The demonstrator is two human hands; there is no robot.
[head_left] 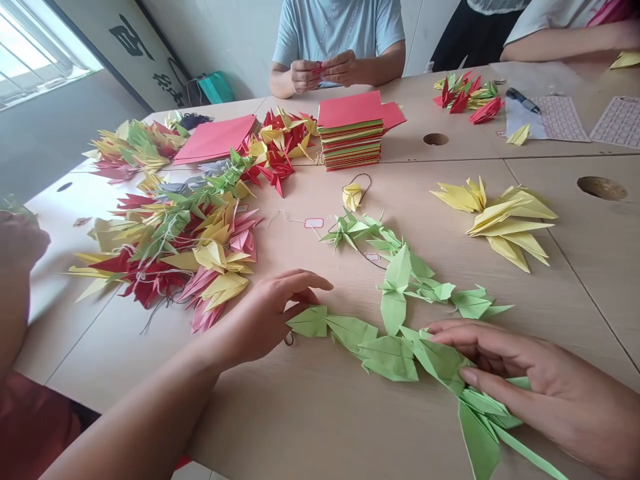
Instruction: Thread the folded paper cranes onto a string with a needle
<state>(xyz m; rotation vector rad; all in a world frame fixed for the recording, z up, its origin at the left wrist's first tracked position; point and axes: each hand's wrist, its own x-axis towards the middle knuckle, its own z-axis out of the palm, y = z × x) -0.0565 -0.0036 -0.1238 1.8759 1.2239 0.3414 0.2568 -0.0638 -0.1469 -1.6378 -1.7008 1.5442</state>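
Cranes (390, 357) of green paper lie across the near centre of the table (250, 420), partly hidden at right by the right hand (545, 377), its thumb and curled fingers holding one. Left hand (270, 307), half-open, adjoins their left end; any pinch is obscured. Beyond: mixed heap (173, 230), left; person (340, 30), far centre, cropped above.

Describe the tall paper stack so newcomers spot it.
Across the table is a person in light blue. In front of them stands the paper stack, red on top. It is taller than the red pile left of it, with multicoloured edges.
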